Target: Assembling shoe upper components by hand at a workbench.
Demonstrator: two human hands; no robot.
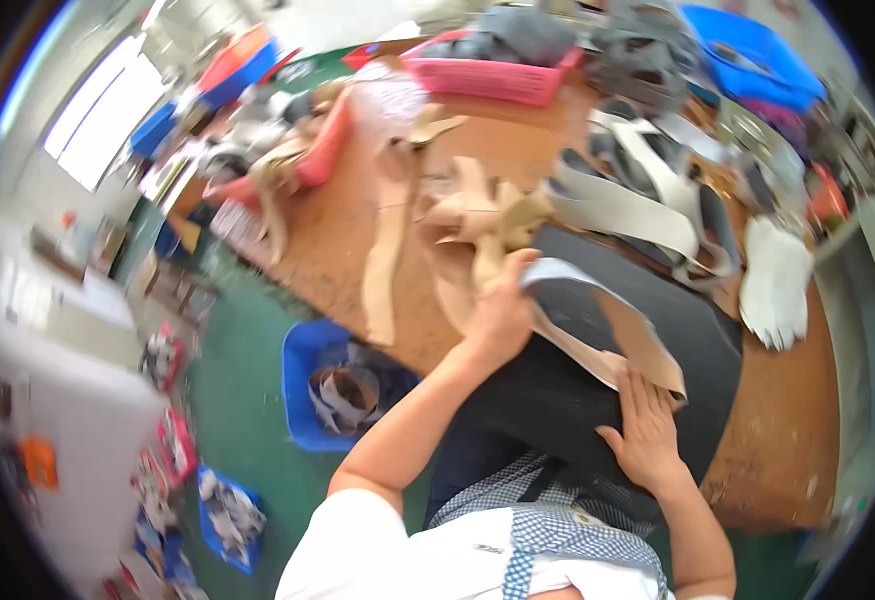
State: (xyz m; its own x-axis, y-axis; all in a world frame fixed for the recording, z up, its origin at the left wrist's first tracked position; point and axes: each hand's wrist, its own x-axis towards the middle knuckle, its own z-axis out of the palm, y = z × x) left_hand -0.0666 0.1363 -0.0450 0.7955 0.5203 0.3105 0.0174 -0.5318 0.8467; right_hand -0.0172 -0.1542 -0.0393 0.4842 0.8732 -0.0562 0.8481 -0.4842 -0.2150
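Note:
A long beige strip [640,338], pale grey on one face, is bent into a loop above a black board [578,400] at the table's near edge. My left hand [504,312] is closed around the strip's left end, thumb on top. At the right end of the loop, my right hand [648,425] lies flat with fingers stretched out, its fingertips on the strip. Just beyond my left hand lies a loose pile of tan strips [493,215]. Grey and cream strips [623,205] curl behind the board.
A white glove [777,283] lies right of the board. Pink baskets [503,80] and a blue basket [753,55] with grey pieces stand at the back. On the green floor at left, a blue bin [303,405] holds scraps. A wooden table [788,440] extends around the board.

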